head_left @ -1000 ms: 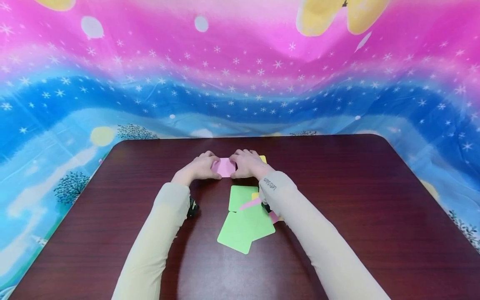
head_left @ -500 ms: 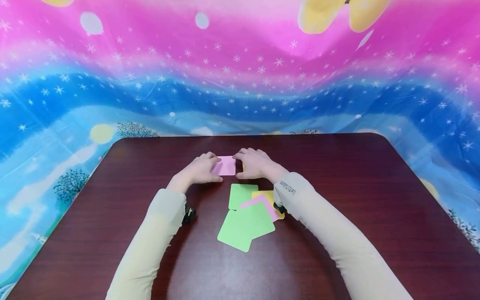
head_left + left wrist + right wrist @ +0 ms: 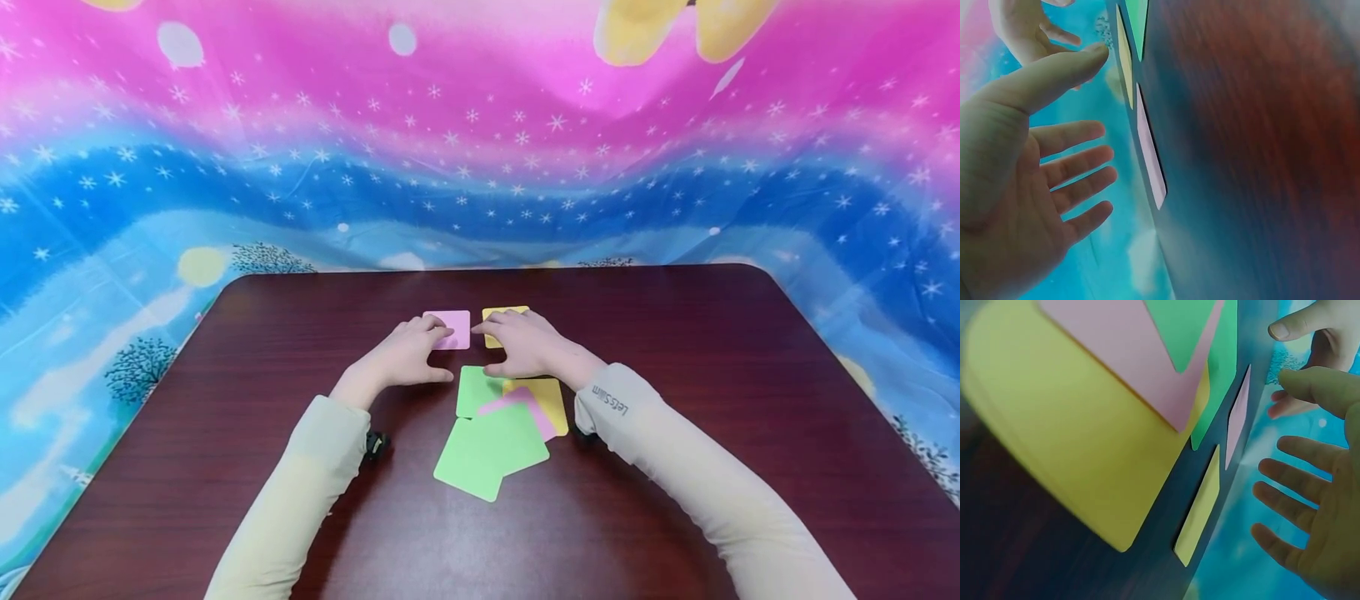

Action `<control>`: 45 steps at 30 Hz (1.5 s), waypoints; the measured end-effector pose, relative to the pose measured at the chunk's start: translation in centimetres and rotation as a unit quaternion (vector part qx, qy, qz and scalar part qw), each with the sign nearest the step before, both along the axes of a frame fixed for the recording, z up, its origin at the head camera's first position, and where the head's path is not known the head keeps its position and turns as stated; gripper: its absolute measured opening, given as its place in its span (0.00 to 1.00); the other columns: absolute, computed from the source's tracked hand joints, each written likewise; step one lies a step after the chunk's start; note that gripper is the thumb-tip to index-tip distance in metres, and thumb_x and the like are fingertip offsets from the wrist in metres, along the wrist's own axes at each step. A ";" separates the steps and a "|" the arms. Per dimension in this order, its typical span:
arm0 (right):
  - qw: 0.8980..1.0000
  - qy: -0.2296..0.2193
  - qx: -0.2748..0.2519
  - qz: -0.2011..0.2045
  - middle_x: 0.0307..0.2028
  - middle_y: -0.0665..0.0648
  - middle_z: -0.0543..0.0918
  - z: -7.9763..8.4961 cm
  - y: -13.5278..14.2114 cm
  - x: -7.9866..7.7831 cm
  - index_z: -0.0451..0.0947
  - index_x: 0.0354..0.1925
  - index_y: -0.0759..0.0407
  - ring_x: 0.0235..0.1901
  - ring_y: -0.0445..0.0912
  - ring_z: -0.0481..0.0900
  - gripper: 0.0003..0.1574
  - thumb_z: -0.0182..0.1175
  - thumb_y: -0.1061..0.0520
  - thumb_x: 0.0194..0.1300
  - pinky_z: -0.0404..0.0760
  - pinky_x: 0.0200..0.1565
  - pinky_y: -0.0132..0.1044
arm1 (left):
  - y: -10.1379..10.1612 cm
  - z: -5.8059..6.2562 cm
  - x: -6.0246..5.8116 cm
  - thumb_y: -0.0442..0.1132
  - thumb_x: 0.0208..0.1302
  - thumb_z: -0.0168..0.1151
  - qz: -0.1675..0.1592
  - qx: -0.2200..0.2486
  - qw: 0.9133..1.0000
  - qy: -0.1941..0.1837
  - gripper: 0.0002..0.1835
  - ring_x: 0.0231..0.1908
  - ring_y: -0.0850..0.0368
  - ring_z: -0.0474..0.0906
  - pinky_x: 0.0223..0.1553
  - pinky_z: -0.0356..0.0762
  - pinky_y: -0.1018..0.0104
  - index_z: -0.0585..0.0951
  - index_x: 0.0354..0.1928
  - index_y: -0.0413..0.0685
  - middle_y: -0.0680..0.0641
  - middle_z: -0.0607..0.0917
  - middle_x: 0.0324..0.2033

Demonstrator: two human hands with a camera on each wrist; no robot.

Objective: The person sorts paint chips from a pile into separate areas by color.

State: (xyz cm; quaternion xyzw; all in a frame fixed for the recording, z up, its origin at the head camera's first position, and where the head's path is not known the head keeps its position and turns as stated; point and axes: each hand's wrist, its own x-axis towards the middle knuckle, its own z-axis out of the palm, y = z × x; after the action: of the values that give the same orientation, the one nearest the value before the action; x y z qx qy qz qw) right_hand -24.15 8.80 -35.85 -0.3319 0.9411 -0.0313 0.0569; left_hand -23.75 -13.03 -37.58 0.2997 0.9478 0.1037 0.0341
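Your empty left hand [image 3: 405, 352], fingers apart, hovers by pink card [image 3: 1149, 148]; right hand [image 3: 529, 345] likewise by yellow card [image 3: 1199, 512]. Best avoid brushing either; cards could skew.

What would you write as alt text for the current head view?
A person's left hand hovers over a pink card and right hand over a yellow card on a brown table; overlapping green, pink and yellow cards lie nearer the viewer.

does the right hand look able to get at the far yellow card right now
Probably yes: the right hand hovers with fingers spread above the far yellow card, nothing lies on that card, and the nearby lone pink card sits apart from it.
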 end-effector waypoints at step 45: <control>0.996 0.013 -0.080 0.035 0.50 0.46 0.76 -0.7 2.9 9.3 0.73 0.54 0.49 0.50 0.42 0.71 0.39 0.63 0.35 0.45 0.65 0.54 0.44 | 1.3 0.1 8.4 0.55 0.38 0.71 -0.089 -0.012 0.996 -0.017 0.38 0.43 0.58 0.69 0.50 0.65 0.61 0.75 0.54 0.47 0.54 0.73 0.43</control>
State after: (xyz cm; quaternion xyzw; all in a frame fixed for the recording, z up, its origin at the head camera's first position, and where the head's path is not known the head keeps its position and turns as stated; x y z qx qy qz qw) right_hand -14.89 11.70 -36.53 -0.3686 0.9240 -0.0998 0.0190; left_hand -15.38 -11.75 -37.45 0.3811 0.9177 0.0935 0.0627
